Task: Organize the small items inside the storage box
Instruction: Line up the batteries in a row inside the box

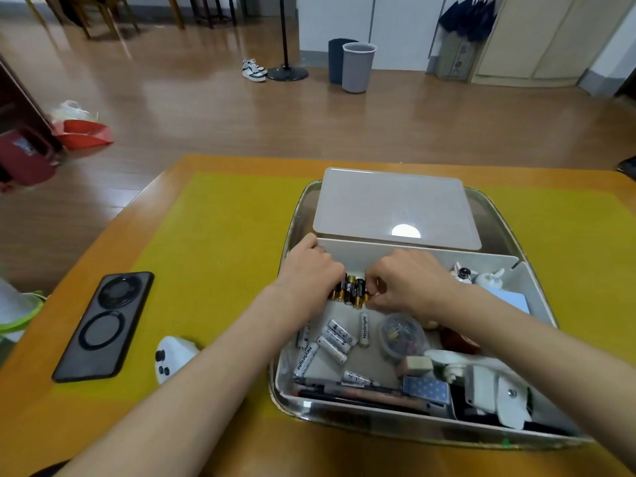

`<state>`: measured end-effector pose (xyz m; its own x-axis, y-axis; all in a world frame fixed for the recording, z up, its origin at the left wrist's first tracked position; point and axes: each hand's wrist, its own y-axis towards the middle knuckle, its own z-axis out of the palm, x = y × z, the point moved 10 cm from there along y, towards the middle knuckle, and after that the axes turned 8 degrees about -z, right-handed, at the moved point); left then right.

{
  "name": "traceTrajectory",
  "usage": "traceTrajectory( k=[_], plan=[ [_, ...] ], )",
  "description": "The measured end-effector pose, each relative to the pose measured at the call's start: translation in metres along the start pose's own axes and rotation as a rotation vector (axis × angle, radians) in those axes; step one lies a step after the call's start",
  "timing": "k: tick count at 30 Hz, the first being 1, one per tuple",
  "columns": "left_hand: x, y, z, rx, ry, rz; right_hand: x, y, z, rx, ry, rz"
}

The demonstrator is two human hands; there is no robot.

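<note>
A white storage box (385, 251) sits in a metal tray (495, 208) on the table. In its far left corner stand several black-and-gold batteries (351, 290) in a row. My left hand (309, 270) presses against the row's left side, fingers curled. From the right, my right hand (409, 280) pinches the end battery of the row. Several white batteries (335, 342) lie loose on the box floor below. A clear round tub of clips (402, 335), an eraser (414, 365), a blue patterned card box (426, 390) and pens (344, 394) also lie inside.
The box lid (395, 208) lies behind the box in the tray. A black phone (103, 327) and a white controller (172, 361) rest on the yellow mat (213, 242) to the left. Small white figurines (481, 275) and a blue pad (509, 297) fill the box's right side.
</note>
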<state>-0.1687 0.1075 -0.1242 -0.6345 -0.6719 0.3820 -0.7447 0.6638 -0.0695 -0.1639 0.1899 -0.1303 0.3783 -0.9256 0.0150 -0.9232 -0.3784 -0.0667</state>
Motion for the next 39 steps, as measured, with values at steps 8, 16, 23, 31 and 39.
traceTrajectory(
  k=[8,16,23,31,39],
  plan=[
    [0.015,-0.014,-0.007,0.063,-0.296,0.027,0.034,-0.021,0.004,0.092,0.121,-0.086],
    [0.070,-0.062,-0.047,-0.147,-0.562,-0.082,0.053,-0.019,0.014,0.110,-0.049,-0.036],
    [0.091,-0.077,-0.028,-0.133,-0.548,-0.162,0.040,-0.019,0.010,0.152,0.081,0.063],
    [0.094,-0.075,-0.019,-0.125,-0.561,-0.222,0.083,0.020,0.007,0.051,0.353,0.079],
    [0.080,-0.072,-0.038,-0.230,-0.582,-0.100,0.058,-0.006,0.012,0.077,0.274,0.106]
  ],
)
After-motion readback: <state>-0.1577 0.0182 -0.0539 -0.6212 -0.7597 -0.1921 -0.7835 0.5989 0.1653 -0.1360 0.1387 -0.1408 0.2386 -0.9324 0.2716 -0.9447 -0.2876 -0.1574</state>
